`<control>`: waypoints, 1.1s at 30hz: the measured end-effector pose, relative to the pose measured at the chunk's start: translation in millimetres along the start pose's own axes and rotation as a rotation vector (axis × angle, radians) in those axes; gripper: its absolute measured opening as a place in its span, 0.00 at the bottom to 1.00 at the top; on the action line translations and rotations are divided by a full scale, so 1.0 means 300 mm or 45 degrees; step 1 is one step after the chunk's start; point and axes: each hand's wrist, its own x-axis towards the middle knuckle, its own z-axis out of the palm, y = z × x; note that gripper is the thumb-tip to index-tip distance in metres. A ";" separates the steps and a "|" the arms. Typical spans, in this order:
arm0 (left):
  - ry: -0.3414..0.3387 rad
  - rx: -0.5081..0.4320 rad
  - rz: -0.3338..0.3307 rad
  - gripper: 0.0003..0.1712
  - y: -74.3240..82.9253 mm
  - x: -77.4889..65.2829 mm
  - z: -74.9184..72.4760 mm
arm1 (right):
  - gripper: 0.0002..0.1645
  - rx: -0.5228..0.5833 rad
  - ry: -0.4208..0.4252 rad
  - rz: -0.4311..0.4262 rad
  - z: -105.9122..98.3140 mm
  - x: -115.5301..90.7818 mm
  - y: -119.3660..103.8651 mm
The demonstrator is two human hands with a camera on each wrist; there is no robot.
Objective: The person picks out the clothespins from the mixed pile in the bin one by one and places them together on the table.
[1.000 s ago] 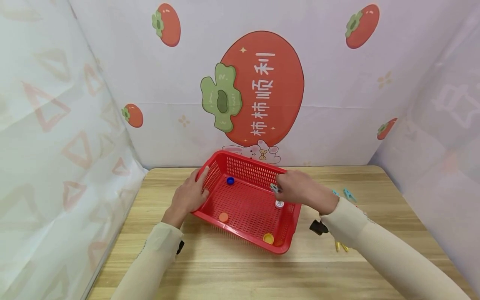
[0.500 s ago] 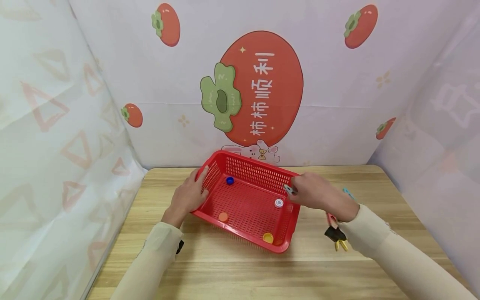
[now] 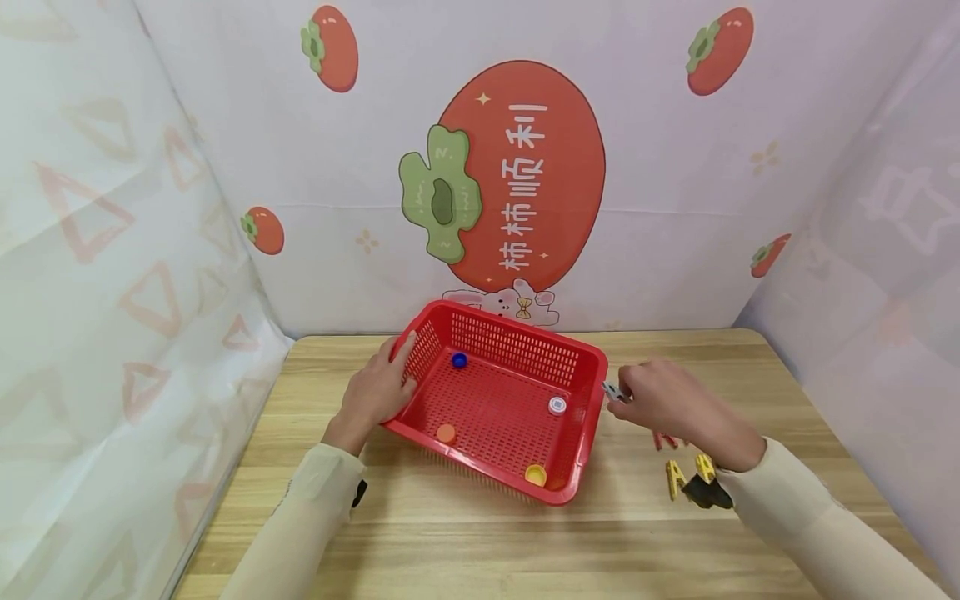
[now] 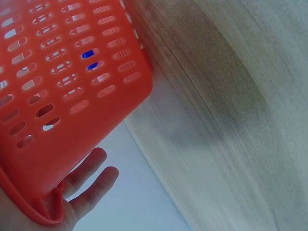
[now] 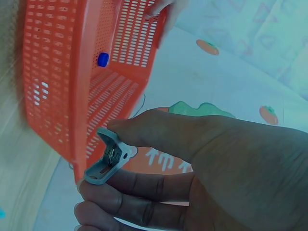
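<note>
A red plastic basket [image 3: 495, 408] with slotted walls stands at an angle at the middle back of the table. My left hand [image 3: 377, 385] grips its left rim, thumb over the inside; in the left wrist view two fingers [image 4: 94, 195] show past the basket's outer wall. Just outside the basket's right rim, my right hand [image 3: 667, 404] pinches a grey clothespin [image 5: 108, 156] between thumb and fingers. Inside the basket, near the corners, lie a blue bottle cap [image 3: 459, 360], a white cap [image 3: 557, 405], an orange cap [image 3: 446, 433] and a yellow cap [image 3: 536, 475].
Yellow clothespins [image 3: 673, 480] and red clothespins [image 3: 666, 440] lie on the wooden table [image 3: 480, 550] beneath and beside my right forearm. A printed fabric wall [image 3: 675, 250] rises behind the table's back edge.
My right hand has moved right with the clothespin, from over the basket to outside its right rim. The left hand and the basket have stayed in place.
</note>
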 end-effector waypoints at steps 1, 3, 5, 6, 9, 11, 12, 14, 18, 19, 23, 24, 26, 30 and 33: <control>-0.001 -0.001 0.000 0.49 0.000 0.000 0.000 | 0.14 0.016 -0.021 0.018 0.003 -0.009 0.006; -0.002 -0.004 -0.001 0.49 0.001 0.000 0.001 | 0.13 0.043 -0.047 0.043 0.011 -0.026 0.017; -0.003 -0.005 -0.001 0.49 0.001 0.000 0.000 | 0.13 0.056 -0.039 0.043 0.021 -0.044 0.033; -0.004 -0.006 -0.003 0.49 0.002 0.000 0.000 | 0.13 0.062 -0.027 0.038 0.027 -0.053 0.040; 0.001 -0.004 0.001 0.49 0.003 -0.001 -0.001 | 0.16 0.050 0.039 0.015 0.049 -0.078 0.065; 0.008 -0.002 0.006 0.49 0.002 -0.001 -0.001 | 0.19 0.032 0.084 0.000 0.065 -0.094 0.081; 0.010 -0.002 0.003 0.49 0.002 -0.001 -0.001 | 0.21 0.024 0.101 -0.003 0.073 -0.101 0.089; 0.011 -0.001 0.001 0.49 0.001 -0.002 -0.001 | 0.22 0.011 0.131 -0.009 0.089 -0.113 0.106; 0.000 0.005 -0.006 0.49 -0.001 -0.003 -0.002 | 0.22 0.047 0.143 0.012 0.119 -0.135 0.132; -0.002 0.006 -0.006 0.49 -0.001 -0.002 -0.002 | 0.21 0.057 0.140 0.022 0.125 -0.141 0.138; 0.002 0.013 0.000 0.49 -0.002 0.000 -0.002 | 0.20 0.078 0.124 0.064 0.146 -0.163 0.155; 0.003 0.014 0.002 0.49 -0.002 0.000 -0.001 | 0.19 0.084 0.115 0.080 0.151 -0.167 0.158; 0.006 0.013 0.002 0.49 -0.002 -0.001 -0.001 | 0.20 0.081 0.116 0.097 0.162 -0.177 0.164; -0.001 0.000 -0.004 0.50 -0.002 -0.002 0.001 | 0.22 0.077 0.117 0.131 0.186 -0.198 0.175; -0.004 -0.004 -0.006 0.50 -0.003 -0.001 0.002 | 0.21 0.074 0.094 0.155 0.204 -0.214 0.185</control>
